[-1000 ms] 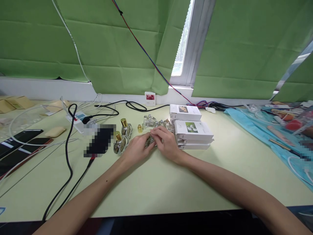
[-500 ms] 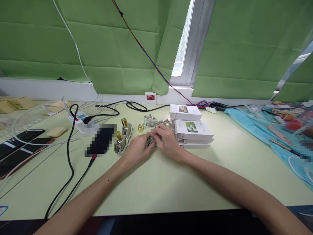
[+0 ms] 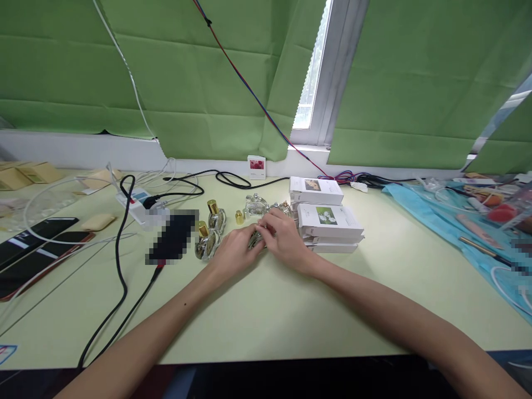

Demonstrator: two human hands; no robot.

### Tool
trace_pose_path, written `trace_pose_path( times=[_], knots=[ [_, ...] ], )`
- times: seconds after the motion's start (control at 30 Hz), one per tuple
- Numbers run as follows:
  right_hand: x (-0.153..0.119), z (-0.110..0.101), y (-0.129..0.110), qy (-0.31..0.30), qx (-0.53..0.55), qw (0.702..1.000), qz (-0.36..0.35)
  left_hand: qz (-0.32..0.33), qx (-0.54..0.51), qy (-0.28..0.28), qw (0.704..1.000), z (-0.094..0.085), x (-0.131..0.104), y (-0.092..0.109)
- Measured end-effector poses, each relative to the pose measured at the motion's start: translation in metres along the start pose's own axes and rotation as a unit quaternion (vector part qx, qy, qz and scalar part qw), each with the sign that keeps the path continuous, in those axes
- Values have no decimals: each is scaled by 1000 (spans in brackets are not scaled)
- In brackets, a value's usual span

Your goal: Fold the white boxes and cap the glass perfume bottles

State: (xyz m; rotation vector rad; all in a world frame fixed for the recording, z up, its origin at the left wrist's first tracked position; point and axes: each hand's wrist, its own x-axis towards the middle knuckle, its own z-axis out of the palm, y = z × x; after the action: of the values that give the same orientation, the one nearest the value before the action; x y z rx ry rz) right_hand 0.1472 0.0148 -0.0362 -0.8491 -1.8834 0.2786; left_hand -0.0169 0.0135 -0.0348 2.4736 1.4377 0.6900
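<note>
My left hand (image 3: 238, 247) is closed around a small glass bottle (image 3: 255, 239), mostly hidden by the fingers. My right hand (image 3: 285, 239) touches the same bottle from the right, thumb and fingers pinched at its top; whatever lies between those fingertips is hidden. Left of my hands stand two glass bottles with gold caps, a nearer one (image 3: 205, 244) and a farther one (image 3: 216, 216). A loose gold cap (image 3: 239, 217) sits behind my left hand. Beyond it is a clear glass bottle (image 3: 256, 204), with more glass partly hidden behind my right hand.
White boxes (image 3: 331, 221) are stacked right of my hands. A phone-like dark device (image 3: 174, 237), black cables and a power strip (image 3: 139, 205) lie to the left, with two phones (image 3: 41, 257) farther out. Blue sheeting (image 3: 465, 238) with assorted items covers the right side.
The view has shifted very slightly. Both hands remain together around the bottle, with no clear change in their grip.
</note>
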Motion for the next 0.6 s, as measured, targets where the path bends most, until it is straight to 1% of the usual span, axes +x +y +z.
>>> trace_pose_path(
  times=[0.6],
  knots=[
    [-7,5,2,40,-17,999,0,3,-22,-5,1000,0,1,-2]
  ],
)
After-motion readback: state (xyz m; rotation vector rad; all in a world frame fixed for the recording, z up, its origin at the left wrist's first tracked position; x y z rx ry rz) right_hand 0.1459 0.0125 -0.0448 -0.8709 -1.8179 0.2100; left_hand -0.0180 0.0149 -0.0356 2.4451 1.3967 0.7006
